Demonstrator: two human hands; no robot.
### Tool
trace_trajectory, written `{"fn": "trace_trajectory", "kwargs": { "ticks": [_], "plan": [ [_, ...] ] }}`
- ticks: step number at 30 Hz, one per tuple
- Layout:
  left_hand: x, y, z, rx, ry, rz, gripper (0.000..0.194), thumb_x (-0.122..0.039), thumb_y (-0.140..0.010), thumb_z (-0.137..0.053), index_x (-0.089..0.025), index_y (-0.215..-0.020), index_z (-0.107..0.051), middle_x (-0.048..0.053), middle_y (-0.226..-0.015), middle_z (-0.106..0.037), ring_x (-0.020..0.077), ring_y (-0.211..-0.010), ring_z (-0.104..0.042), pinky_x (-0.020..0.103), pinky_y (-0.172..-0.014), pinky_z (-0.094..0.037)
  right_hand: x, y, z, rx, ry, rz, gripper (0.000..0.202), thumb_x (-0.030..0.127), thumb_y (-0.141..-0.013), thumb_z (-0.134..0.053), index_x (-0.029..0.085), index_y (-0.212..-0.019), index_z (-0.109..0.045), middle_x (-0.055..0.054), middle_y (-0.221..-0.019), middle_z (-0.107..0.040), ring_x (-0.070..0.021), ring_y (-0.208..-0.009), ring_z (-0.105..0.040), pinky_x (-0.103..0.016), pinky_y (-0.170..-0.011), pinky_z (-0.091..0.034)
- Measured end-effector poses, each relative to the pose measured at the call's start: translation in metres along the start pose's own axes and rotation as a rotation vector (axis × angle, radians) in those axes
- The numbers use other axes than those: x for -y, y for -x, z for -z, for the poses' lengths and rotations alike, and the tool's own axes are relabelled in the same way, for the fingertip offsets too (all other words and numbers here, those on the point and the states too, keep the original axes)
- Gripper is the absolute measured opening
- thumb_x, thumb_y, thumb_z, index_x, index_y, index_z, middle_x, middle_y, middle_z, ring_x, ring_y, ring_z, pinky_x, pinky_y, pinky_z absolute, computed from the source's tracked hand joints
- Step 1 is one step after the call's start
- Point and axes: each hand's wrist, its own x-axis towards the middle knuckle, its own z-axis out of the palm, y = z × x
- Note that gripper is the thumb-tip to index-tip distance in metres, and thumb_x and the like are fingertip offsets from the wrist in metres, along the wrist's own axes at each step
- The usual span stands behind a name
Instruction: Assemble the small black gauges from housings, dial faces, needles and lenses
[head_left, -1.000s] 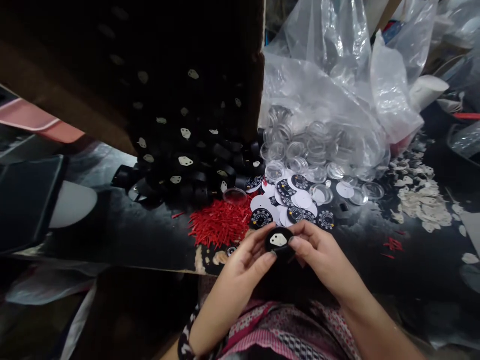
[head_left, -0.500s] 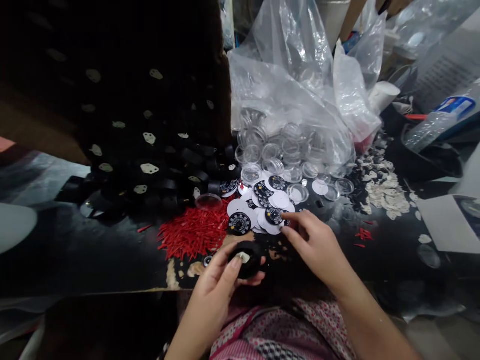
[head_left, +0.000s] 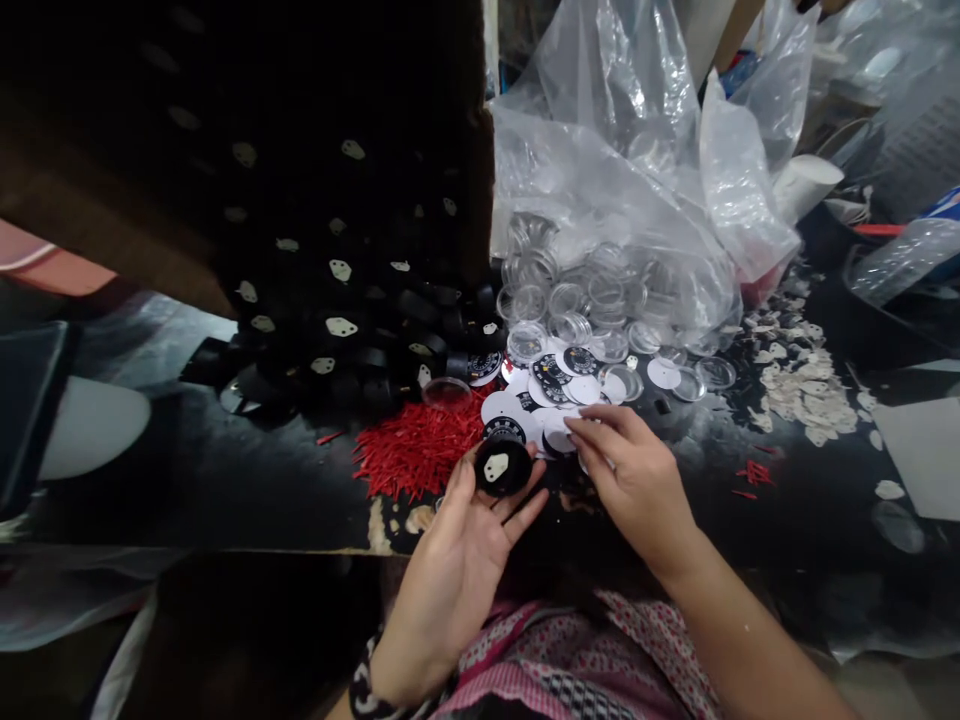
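Note:
My left hand (head_left: 469, 555) holds a black round gauge housing (head_left: 519, 472) between thumb and fingers, with its opening turned up. Inside the housing lies a small off-white plate (head_left: 496, 467) with holes. To the right, my right hand (head_left: 645, 490) has thumb and index finger closed on the edge of a round dial disc (head_left: 556, 436), its plain white side showing. That disc is over a loose pile of dial discs (head_left: 504, 405), some white side up and some showing black printed faces. A heap of red pointers (head_left: 416, 450) lies left of the housing.
Clear round covers (head_left: 566, 298) spill from a plastic bag (head_left: 600, 150) behind the discs. Off-white plates (head_left: 806, 395) are heaped at right, near a few red pointers (head_left: 756, 473). A large dark box (head_left: 360, 90) and several black housings stand at left on the black table (head_left: 247, 500).
My left hand has raised the housing and tilted its opening toward me. My right hand has drawn a disc from the pile, its white side now showing. The view has shifted left.

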Motion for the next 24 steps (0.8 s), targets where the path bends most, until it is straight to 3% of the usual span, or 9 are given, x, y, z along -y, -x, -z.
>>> {"fn": "trace_trajectory", "kwargs": {
  "ticks": [3,5,8,10,14,18,21,24],
  "plan": [
    [0.002,-0.002,-0.006,0.043,0.057,-0.032,0.039,-0.044,-0.096,-0.045,-0.024,-0.127,-0.058,0.009,-0.13,-0.063,0.0259,-0.117,-0.061,0.044,-0.099,-0.051,0.019,0.007,-0.005,0.101,-0.162,0.025,0.022,0.024,-0.096,-0.055,0.016,-0.112,-0.068,-0.008,-0.095,-0.062,-0.0191,-0.087,-0.062,-0.031,-0.078,-0.053],
    [0.003,-0.001,-0.007,0.067,0.067,-0.04,0.04,-0.046,-0.096,-0.044,-0.024,-0.126,-0.06,0.008,-0.129,-0.064,0.0244,-0.115,-0.062,0.042,-0.098,-0.051,0.026,0.009,-0.008,0.139,-0.277,-0.001,0.02,0.024,-0.092,-0.061,0.017,-0.109,-0.068,-0.008,-0.102,-0.061,-0.0179,-0.091,-0.062,-0.029,-0.081,-0.053],
    [0.003,0.001,-0.005,0.072,0.079,-0.03,0.039,-0.047,-0.095,-0.046,-0.023,-0.122,-0.063,0.008,-0.126,-0.067,0.0233,-0.112,-0.064,0.041,-0.097,-0.052,0.024,0.007,-0.007,0.142,-0.328,-0.126,0.021,0.015,-0.088,-0.064,0.017,-0.108,-0.065,-0.008,-0.113,-0.06,-0.0154,-0.086,-0.062,-0.028,-0.08,-0.052],
    [0.004,0.003,-0.002,0.05,0.061,-0.03,0.037,-0.045,-0.095,-0.048,-0.023,-0.119,-0.065,0.008,-0.122,-0.069,0.0223,-0.108,-0.066,0.041,-0.096,-0.053,0.021,0.004,-0.003,0.152,-0.318,-0.183,0.023,0.012,-0.087,-0.063,0.018,-0.109,-0.063,-0.005,-0.104,-0.062,-0.0145,-0.078,-0.06,-0.028,-0.075,-0.051],
    [0.009,0.005,0.002,0.029,-0.048,-0.072,0.033,-0.037,-0.093,-0.055,-0.025,-0.123,-0.063,0.007,-0.128,-0.065,0.0227,-0.112,-0.064,0.041,-0.098,-0.053,0.024,0.001,0.006,0.126,-0.407,-0.2,0.013,0.013,-0.091,-0.058,0.023,-0.095,-0.066,0.001,-0.088,-0.064,-0.0143,-0.081,-0.06,-0.026,-0.074,-0.048],
    [0.016,0.006,0.003,0.029,-0.158,-0.126,0.031,-0.036,-0.091,-0.059,-0.031,-0.121,-0.065,0.0,-0.143,-0.054,0.0226,-0.131,-0.049,0.032,-0.098,-0.052,0.037,-0.002,0.005,0.083,-0.504,-0.261,0.009,0.016,-0.09,-0.059,0.023,-0.094,-0.064,0.003,-0.086,-0.065,-0.0125,-0.077,-0.061,-0.024,-0.071,-0.047],
    [0.019,0.005,0.007,0.013,-0.267,-0.148,0.031,-0.036,-0.089,-0.063,-0.036,-0.119,-0.066,-0.005,-0.145,-0.051,0.0194,-0.137,-0.042,0.022,-0.101,-0.048,0.042,-0.006,0.001,0.123,-0.47,-0.295,0.007,0.015,-0.088,-0.061,0.021,-0.092,-0.061,0.002,-0.085,-0.065,-0.0124,-0.077,-0.061,-0.024,-0.07,-0.046],
    [0.019,0.003,0.014,0.05,-0.366,-0.141,0.031,-0.037,-0.088,-0.064,-0.041,-0.119,-0.066,-0.008,-0.141,-0.056,0.018,-0.134,-0.045,0.022,-0.1,-0.048,0.039,-0.008,0.001,0.202,-0.466,-0.342,0.007,0.015,-0.087,-0.06,0.021,-0.088,-0.058,0.003,-0.08,-0.063,-0.012,-0.071,-0.059,-0.024,-0.066,-0.045]
  ]
}}
